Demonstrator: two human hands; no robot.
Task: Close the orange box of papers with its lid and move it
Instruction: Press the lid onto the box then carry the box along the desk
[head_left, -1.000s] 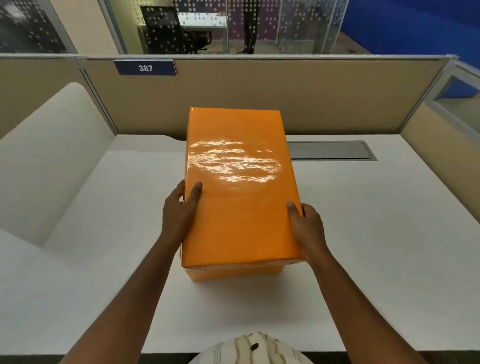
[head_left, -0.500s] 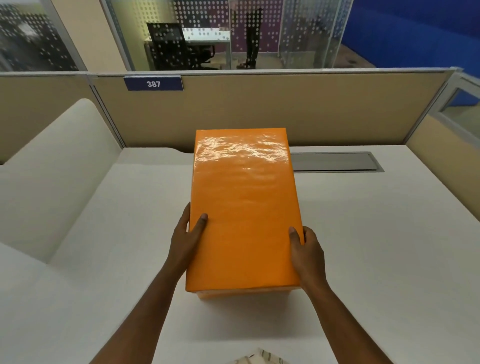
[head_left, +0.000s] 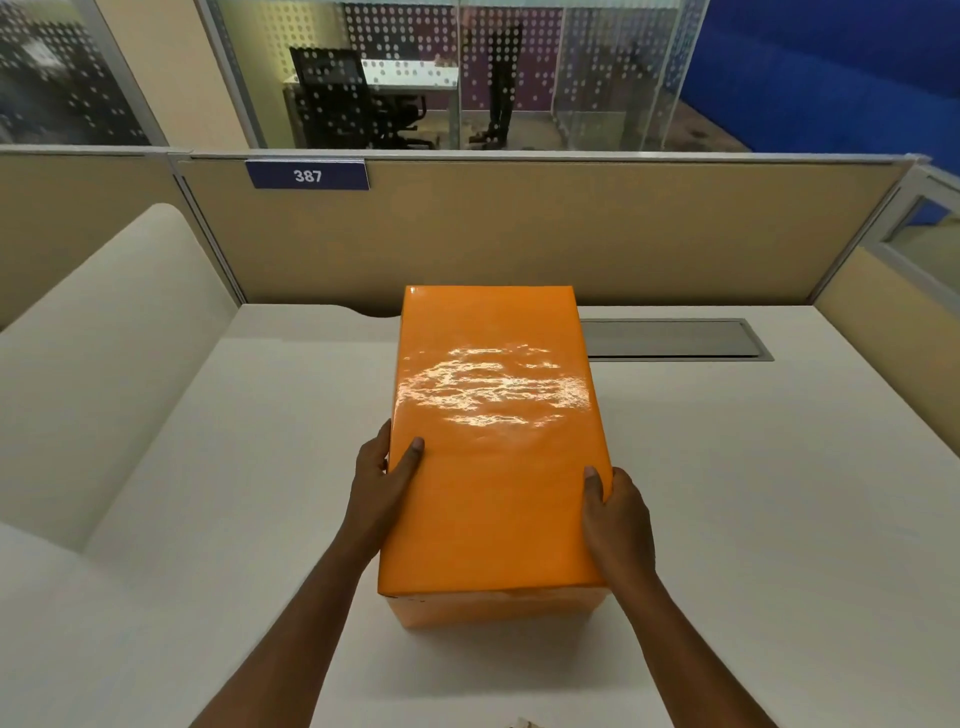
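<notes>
The orange box stands in the middle of the white desk with its glossy lid on top, covering the papers. A strip of the box's paler front wall shows under the lid's near edge. My left hand grips the box's left side, thumb lying on the lid. On the opposite side my right hand clasps the right edge, thumb tip on the lid too. Whether the box rests on the desk or hangs just above it, I cannot tell.
A grey cable hatch lies in the desk behind the box on the right. Beige partition walls close off the back and right, with a "387" sign. A white rounded divider borders the left.
The box with both hands on it has shifted lower in my view and slightly away from me while my head tilted up; the grip on both sides stays the same.
</notes>
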